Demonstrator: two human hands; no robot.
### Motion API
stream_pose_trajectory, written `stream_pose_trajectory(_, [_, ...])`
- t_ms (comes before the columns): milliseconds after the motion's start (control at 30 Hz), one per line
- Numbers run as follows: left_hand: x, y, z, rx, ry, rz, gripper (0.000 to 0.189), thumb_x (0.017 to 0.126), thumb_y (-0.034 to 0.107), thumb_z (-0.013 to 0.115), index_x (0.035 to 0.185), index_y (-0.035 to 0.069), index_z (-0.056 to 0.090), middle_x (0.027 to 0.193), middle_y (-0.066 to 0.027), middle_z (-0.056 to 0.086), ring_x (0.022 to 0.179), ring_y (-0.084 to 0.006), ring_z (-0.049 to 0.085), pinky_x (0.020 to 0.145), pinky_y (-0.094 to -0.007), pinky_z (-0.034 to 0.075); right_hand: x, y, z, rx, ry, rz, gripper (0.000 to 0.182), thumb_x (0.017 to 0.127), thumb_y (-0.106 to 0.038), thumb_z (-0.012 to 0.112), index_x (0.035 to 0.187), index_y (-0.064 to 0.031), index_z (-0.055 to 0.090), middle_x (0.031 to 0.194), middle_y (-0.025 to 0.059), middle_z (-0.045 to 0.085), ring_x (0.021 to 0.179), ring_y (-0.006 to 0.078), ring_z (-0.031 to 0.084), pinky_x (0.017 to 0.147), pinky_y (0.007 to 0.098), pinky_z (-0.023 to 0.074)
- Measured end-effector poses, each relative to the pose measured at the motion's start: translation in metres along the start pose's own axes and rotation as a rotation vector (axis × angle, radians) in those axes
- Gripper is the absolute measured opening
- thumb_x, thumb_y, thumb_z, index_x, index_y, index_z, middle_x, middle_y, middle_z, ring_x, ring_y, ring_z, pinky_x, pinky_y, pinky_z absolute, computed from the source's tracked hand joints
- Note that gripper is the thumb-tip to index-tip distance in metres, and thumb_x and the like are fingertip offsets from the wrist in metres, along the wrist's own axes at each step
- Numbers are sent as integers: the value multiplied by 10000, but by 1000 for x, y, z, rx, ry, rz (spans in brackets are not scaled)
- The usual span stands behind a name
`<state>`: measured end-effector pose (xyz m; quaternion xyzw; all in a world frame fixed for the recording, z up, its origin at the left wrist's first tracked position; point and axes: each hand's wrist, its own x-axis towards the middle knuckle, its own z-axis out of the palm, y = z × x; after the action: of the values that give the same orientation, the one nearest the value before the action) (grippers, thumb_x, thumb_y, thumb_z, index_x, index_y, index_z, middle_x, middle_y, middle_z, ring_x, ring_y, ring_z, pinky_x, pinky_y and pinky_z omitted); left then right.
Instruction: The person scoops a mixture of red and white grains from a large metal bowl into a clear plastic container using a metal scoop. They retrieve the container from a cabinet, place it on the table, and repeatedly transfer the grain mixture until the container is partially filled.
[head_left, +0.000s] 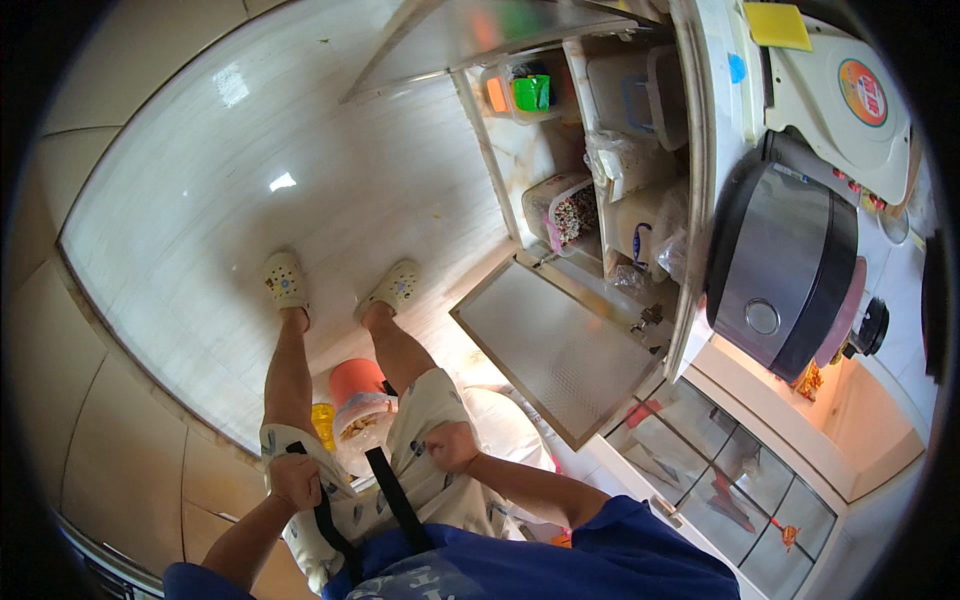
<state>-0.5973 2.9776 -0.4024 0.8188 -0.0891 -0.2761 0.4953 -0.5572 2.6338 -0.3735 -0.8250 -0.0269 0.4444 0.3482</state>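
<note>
My left hand (295, 481) is curled into a fist over the left leg of the patterned light shorts (367, 517). A black strap (328, 517) shows above and beside it; whether it passes through the fist or under it, I cannot tell. Over the right thigh, my right hand (452, 446) is also closed, with no object visible in it. Between the hands hangs a second black strap (391, 491). Beyond my feet's right side stands a low cabinet with open doors, one a textured panel (559, 349), and plastic containers (561, 214) inside.
Behind my legs are a red bucket (358, 379), a plastic bag with contents (364, 427) and a yellow container (323, 424). The counter at the right holds a dark grey appliance (780, 262), a white lid-like piece (832, 112) and a yellow sponge (778, 26). Another cabinet door juts out above.
</note>
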Motion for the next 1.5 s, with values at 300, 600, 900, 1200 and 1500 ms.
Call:
stream_pose_trajectory(300, [2,1,-1,66,-46,5,102,572,136,562,561,94,470,574,-100,499,546,-333,543,506,-426,438,4,2,5,-7,115,-78,80,602,-53,521,584,-92,589,602,105,594,582,315,587,530,415,457])
stream_pose_trajectory(600, [-10,-8,9,81,-80,-27,91,556,161,579,584,109,510,611,-94,539,570,-323,563,516,-429,459,-2,9,19,76,113,-31,99,601,-69,534,644,-100,617,650,93,623,624,305,613,565,413,486])
stream_pose_trajectory(900, [-7,-6,9,84,-83,-42,66,559,142,575,575,109,520,599,-92,543,565,-329,566,507,-431,458,24,14,7,-35,95,-19,145,674,-55,481,596,-97,595,591,115,591,549,299,578,543,371,467])
stream_pose_trajectory(1200, [6,-4,4,94,-165,-27,76,594,157,577,561,109,530,591,-95,556,559,-325,569,501,-433,458,250,14,-397,1274,1176,157,578,891,-623,386,792,-80,559,646,67,581,468,188,492,398,258,357])
stream_pose_trajectory(1500, [36,17,-2,193,-234,-72,61,617,155,585,583,119,550,616,-76,576,587,-314,591,541,-429,483,274,35,-508,1461,961,196,482,915,-550,409,998,-102,566,756,67,597,544,209,542,381,220,437])
